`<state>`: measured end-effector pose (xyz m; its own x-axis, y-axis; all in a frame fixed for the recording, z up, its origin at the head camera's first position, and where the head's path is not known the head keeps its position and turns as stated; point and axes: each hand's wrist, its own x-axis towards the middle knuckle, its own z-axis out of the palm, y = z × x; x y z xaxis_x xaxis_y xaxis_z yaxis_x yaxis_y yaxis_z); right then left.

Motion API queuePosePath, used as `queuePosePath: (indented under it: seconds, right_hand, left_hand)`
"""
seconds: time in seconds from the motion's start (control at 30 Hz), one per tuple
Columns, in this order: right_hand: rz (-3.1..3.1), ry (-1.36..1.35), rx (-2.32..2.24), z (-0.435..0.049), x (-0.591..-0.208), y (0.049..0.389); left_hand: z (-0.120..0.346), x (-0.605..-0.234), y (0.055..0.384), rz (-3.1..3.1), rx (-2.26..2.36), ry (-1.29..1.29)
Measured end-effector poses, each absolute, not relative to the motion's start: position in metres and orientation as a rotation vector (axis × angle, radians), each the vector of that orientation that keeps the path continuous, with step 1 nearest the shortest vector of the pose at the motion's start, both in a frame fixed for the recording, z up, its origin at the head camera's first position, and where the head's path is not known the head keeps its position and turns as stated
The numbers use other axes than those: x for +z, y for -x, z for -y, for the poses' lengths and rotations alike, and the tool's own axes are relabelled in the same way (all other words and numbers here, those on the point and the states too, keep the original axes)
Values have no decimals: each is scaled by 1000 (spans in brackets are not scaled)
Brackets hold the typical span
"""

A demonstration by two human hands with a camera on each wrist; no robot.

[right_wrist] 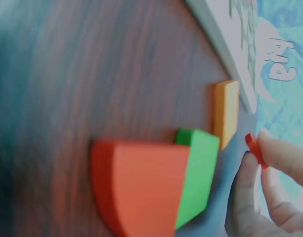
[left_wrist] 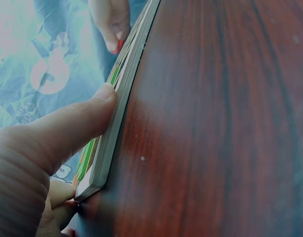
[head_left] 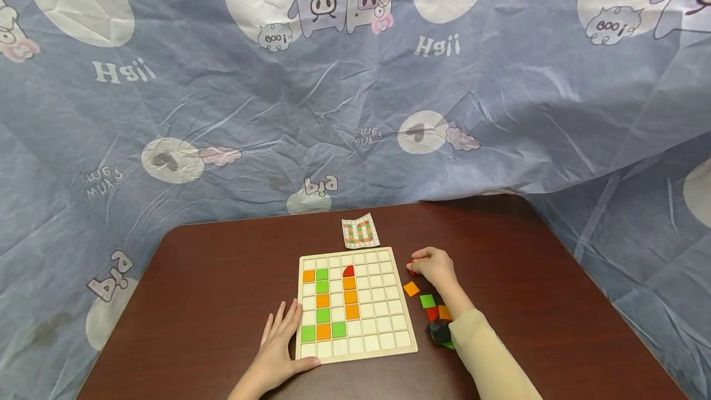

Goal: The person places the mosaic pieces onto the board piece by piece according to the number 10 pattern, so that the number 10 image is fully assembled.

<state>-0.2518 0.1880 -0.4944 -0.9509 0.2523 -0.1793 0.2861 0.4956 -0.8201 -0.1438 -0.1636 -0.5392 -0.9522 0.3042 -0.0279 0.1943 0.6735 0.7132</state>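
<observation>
The wooden grid board [head_left: 383, 342] lies on the table, with orange, green and red tiles in some squares on its left half. My left hand [head_left: 276, 343] rests at its near left corner, fingers spread along the left side. In the left wrist view its thumb [left_wrist: 87, 118] lies on the board's near edge. Right of the board, my right hand [head_left: 437, 270] pinches a small red tile [right_wrist: 256, 150] between thumb and fingers. Near that hand lie an orange tile [head_left: 411, 289], a green tile [head_left: 427, 301] and a red quarter-round tile [right_wrist: 146, 182].
A small paper card [head_left: 360, 231] with a coloured grid pattern lies just behind the board. Another orange tile [head_left: 445, 312] and a dark object [head_left: 439, 333] sit by the right forearm, partly covered by the sleeve. A patterned cloth [head_left: 333, 91] hangs behind the table [head_left: 222, 276].
</observation>
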Motion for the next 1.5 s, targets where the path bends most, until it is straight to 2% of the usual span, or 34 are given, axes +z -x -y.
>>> queuePosePath:
  seconds: [0.17,0.5,1.0,1.5]
  right_hand:
    - [-2432,-408,-1775,-180,-489,245]
    - [-2206,-239,-1927,-137,-483,219]
    - [-2334,111,-1667,-97,-499,181]
    - [-2545,230,-1482,-88,-500,171]
  left_hand:
    - [165,-540,144,-2745,1139,-413]
    - [165,-541,143,-2744,1142,-401]
    - [164,-539,144,-2751,1129,-400]
    - [164,-539,144,-2746,1140,-397]
